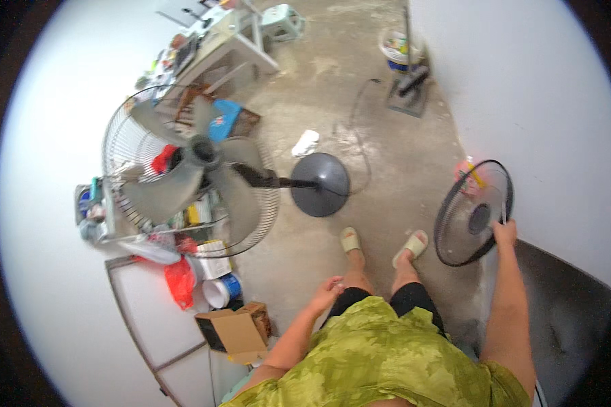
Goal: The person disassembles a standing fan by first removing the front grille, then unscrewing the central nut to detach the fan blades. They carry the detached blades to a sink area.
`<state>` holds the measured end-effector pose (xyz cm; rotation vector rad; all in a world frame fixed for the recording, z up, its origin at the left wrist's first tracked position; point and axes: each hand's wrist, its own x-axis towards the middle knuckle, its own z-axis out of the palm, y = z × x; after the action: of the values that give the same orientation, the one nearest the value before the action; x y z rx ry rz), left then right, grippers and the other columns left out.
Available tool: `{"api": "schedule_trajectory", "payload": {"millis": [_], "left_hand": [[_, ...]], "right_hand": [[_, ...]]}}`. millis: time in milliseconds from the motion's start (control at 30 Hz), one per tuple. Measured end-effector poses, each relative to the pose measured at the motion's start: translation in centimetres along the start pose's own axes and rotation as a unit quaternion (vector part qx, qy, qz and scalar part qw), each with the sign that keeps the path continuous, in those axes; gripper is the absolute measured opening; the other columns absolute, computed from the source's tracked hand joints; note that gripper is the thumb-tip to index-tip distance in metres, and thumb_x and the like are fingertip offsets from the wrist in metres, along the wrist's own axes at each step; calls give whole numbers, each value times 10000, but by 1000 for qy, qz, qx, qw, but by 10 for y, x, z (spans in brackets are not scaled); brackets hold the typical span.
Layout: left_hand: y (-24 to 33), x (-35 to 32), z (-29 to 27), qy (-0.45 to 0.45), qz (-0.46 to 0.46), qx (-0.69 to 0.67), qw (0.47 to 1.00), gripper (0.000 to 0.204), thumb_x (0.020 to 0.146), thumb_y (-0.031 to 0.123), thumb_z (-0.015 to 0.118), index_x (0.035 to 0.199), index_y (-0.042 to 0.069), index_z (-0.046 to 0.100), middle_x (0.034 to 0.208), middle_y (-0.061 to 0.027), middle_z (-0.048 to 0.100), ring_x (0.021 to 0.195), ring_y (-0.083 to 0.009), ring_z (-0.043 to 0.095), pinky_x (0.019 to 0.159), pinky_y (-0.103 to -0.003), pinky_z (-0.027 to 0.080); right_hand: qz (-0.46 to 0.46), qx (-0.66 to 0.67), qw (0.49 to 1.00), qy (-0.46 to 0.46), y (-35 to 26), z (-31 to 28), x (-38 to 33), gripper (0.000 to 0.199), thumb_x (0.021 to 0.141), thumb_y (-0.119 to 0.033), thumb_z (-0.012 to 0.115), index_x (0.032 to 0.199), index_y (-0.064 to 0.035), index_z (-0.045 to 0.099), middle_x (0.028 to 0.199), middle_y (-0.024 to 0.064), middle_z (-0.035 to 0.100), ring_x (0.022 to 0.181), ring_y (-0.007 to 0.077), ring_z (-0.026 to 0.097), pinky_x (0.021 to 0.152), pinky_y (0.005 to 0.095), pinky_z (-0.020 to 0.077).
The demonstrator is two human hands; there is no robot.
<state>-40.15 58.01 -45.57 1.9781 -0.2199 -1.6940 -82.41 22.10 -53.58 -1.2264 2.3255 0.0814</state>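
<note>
My right hand (504,234) is closed on the rim of a round black fan grille (449,239), held upright over the floor at my right. A thin pale strip (504,203) shows just above the fingers; I cannot tell what it is. My left hand (327,294) is in front of my body, fingers loosely bent, and nothing shows in it. Ahead to the left stands a floor fan with its grey blades (232,193) uncovered. The rear grille (273,203) is behind the blades, and the fan's round dark base (324,203) rests on the floor.
A power cord (356,112) trails across the concrete floor near a crumpled white cloth (306,142). A dustpan (407,102) and a white bucket (395,49) stand by the right wall. Left are a cluttered shelf, a cardboard box (241,331) and a white tub (217,293); a desk (241,51) stands farther off.
</note>
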Motion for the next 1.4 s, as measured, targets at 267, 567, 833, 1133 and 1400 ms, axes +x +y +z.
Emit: {"api": "schedule_trajectory", "payload": {"millis": [267, 567, 833, 1133, 1400], "left_hand": [[-4, 12, 14, -25, -16, 23, 999, 386, 951, 206, 558, 1290, 39, 476, 1077, -98, 636, 898, -148, 583, 833, -292, 467], [0, 13, 21, -16, -29, 54, 998, 397, 957, 197, 534, 1295, 1, 469, 1075, -102, 634, 933, -160, 583, 860, -304, 462], [-2, 28, 23, -28, -10, 39, 999, 445, 951, 256, 554, 1311, 14, 457, 1115, -112, 628, 963, -173, 586, 858, -310, 453], [-18, 28, 21, 5, -49, 66, 997, 398, 949, 223, 554, 1301, 54, 479, 1106, -110, 635, 977, -165, 588, 856, -315, 461], [-23, 26, 39, 5, -67, 52, 996, 347, 967, 111, 507, 1285, -21, 463, 1054, -123, 650, 959, -167, 598, 880, -299, 476]], "right_hand": [[28, 0, 999, -22, 7, 13, 31, 562, 683, -341, 739, 1106, 3, 605, 1084, 225, 645, 1024, 386, 623, 871, 448, 495], [-48, -60, 997, -16, 8, 35, 58, 468, 675, -230, 686, 1072, -6, 581, 1038, 221, 649, 992, 388, 624, 854, 453, 500], [-156, -51, 986, -18, 15, 48, 56, 551, 702, -212, 660, 1232, -104, 556, 999, 176, 674, 945, 338, 648, 821, 442, 505], [-84, -121, 988, -41, -39, 92, 75, 372, 755, -234, 707, 1056, -55, 581, 1004, 190, 665, 1013, 361, 618, 861, 462, 508], [-118, -158, 980, -13, -33, 107, 106, 286, 739, -200, 726, 959, -47, 627, 920, 168, 686, 915, 348, 660, 785, 446, 542]]}}
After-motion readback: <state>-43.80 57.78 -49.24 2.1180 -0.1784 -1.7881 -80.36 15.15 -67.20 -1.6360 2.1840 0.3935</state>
